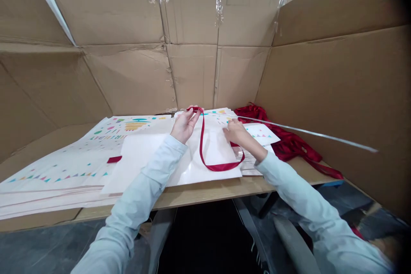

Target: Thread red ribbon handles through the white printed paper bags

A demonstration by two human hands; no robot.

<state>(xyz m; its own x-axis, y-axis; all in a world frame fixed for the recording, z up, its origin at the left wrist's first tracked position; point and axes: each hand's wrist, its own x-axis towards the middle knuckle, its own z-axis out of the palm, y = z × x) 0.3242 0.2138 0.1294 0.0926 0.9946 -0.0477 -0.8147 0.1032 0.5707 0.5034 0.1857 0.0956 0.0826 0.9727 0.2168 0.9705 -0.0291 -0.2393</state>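
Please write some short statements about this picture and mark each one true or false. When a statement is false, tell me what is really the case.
The left hand holds a red ribbon. True.

The right hand holds scissors. False: it rests on white paper.

Bunched red ribbon lies to the right of both hands. True.

The table is made of metal. False: it is wood.

Bright, even light fills the view, with soft shadows under the counter (208, 195). Wide-angle distortion bends the edges, and the top corner right of the counter darkens.
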